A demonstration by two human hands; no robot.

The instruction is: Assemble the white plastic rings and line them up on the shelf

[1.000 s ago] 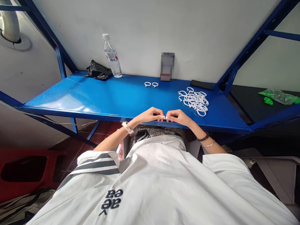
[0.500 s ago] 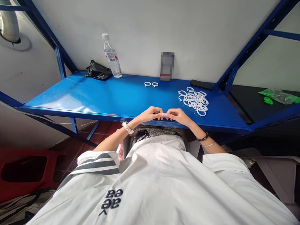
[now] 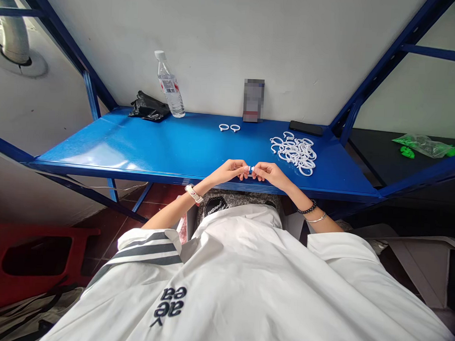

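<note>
At the front edge of the blue table [image 3: 183, 148], my left hand [image 3: 231, 171] and my right hand [image 3: 268, 173] meet with fingertips pinched. Between them they hold a white plastic ring [image 3: 250, 175]. Most of it is hidden by the fingers; a small gap shows between its two upper ends. Two finished-looking round white rings [image 3: 229, 128] with small eyelets lie apart from each other farther back. To the right of my hands is a heap of white rings [image 3: 295, 152], several of them with visibly open ends.
A water bottle [image 3: 171, 87] leans beside a black plastic bag [image 3: 149, 107] at the back left. A blurred box-like object [image 3: 253, 101] stands against the wall. A black phone [image 3: 305, 128] lies behind the heap. Blue frame posts [image 3: 350, 115] flank the table.
My hands have shifted slightly away from my body. The white ring's ends, close together before, now show a gap between my fingertips. The rings on the table have not moved.
</note>
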